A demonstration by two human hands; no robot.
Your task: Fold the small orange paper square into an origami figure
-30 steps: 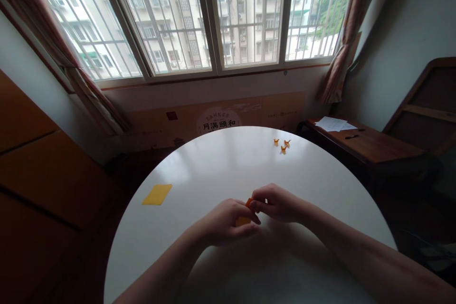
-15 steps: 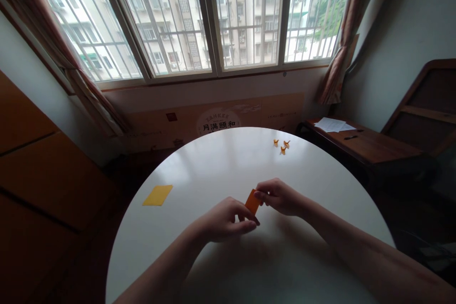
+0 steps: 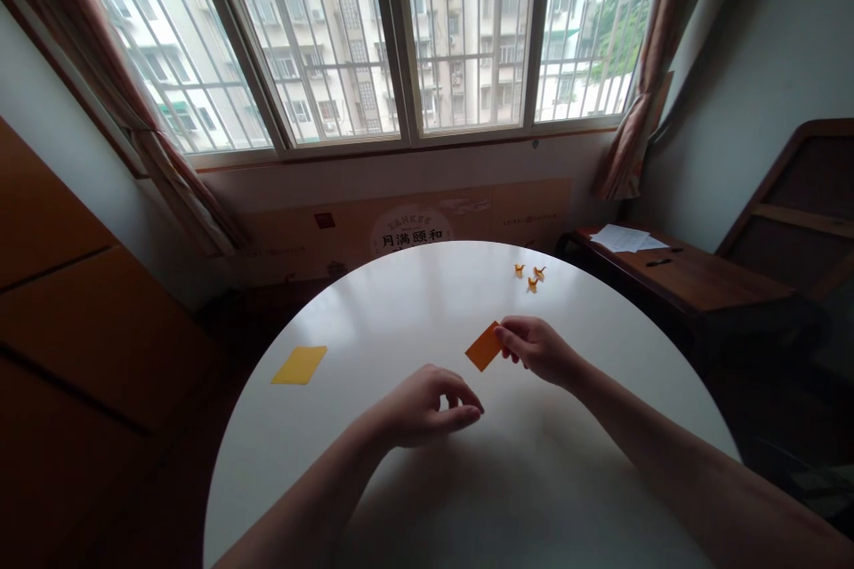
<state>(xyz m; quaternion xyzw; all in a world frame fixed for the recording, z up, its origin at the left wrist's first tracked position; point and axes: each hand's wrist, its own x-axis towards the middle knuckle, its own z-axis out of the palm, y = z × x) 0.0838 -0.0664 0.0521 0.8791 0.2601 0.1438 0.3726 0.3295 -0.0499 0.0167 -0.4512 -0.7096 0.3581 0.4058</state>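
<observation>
Orange paper, over the middle of the white table, is pinched at one end by the right hand, probably to leave most of its face uncovered, while the left hand, empty and loosely curled, sits nearer the table's near side.

Both forearms are bare and slender, narrowing toward the wrists. The left hand and right hand are bare too, with slim, tapering fingers.
</observation>
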